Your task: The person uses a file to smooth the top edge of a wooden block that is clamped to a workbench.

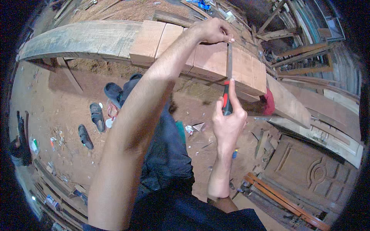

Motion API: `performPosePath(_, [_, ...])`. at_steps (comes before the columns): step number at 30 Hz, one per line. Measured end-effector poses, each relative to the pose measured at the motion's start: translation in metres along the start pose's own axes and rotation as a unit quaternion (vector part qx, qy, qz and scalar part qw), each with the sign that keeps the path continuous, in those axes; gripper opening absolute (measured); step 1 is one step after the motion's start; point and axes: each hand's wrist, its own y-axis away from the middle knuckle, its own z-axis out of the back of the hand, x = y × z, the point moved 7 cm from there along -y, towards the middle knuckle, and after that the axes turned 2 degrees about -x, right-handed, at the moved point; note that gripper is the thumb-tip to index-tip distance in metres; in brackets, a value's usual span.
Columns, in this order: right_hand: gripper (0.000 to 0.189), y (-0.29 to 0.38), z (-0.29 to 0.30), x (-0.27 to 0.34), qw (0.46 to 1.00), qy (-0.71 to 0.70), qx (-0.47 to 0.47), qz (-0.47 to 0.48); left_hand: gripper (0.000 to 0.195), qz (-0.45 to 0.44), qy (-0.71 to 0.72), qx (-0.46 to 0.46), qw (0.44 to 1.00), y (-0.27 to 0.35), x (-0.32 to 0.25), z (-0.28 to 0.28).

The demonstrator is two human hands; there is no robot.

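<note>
A file with a flat metal blade and a red-and-black handle lies across a pale wooden block. My right hand grips the handle, its index finger stretched along it toward the blade. At the blade's far end, the fingertips of my left hand pinch the tip. Several cut lines or joints cross the block's top and near face. Under the block runs a long, weathered wooden beam. A red cloth-like thing sits beneath the block's right end.
Sandals and litter lie on the dirt floor to the left. A carved wooden door panel and orange-brown wooden strips are at lower right. Timber is stacked at upper right. A blue thing lies beyond the beam.
</note>
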Motion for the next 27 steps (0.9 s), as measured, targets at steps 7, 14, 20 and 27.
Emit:
performPosePath(7, [0.06, -0.005, -0.002, -0.002, 0.999, 0.01, 0.028, -0.021, 0.041, 0.024, -0.016, -0.021, 0.999, 0.001, 0.003, 0.001])
performPosePath(14, [0.06, 0.004, 0.005, -0.003, 1.0, 0.013, 0.016, -0.001, 0.042, 0.031, 0.01, 0.036, 0.999, -0.004, 0.009, -0.006])
performPosePath(20, [0.061, -0.009, -0.004, -0.006, 0.999, 0.033, 0.03, -0.025, 0.041, 0.037, -0.013, -0.016, 0.999, -0.004, 0.005, -0.003])
performPosePath(27, [0.062, -0.003, -0.003, -0.008, 1.0, 0.001, 0.018, -0.01, 0.039, -0.003, 0.026, 0.011, 1.0, -0.002, -0.001, 0.0])
